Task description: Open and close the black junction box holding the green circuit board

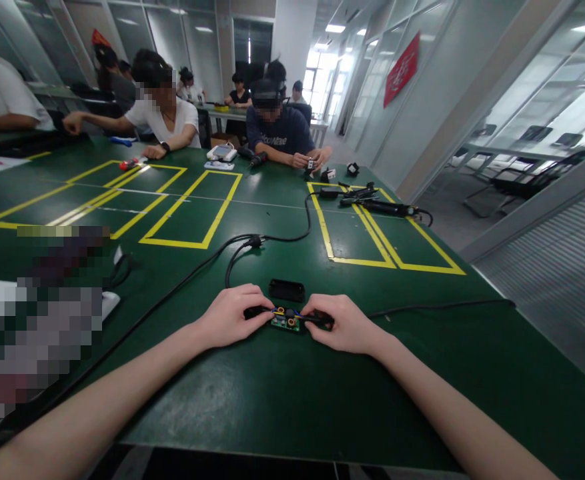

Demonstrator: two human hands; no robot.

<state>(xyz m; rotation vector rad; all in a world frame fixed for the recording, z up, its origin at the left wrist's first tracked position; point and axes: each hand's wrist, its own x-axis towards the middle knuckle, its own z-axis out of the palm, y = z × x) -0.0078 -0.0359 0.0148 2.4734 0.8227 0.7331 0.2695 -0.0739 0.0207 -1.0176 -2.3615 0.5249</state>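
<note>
A small green circuit board (286,323) with copper-wound coils and thin coloured wires lies in front of me, in what looks like the lower half of a black case. At its left end, my left hand (235,315) is closed in a pinch on a black cable end (255,311). My right hand (341,323) pinches another black cable end (322,319) at the right side of the board. The fingertips of both hands partly cover where the wires meet the board. Just beyond the board rests a black case cover (287,290), its hollow side up.
A black cord with a plug (255,241) runs across the green table (212,400). Black tools or parts (367,197) lie at the far right. Yellow tape (175,243) marks rectangles. Across the table, a person in a dark shirt (282,133) handles small parts; another wears white (159,120).
</note>
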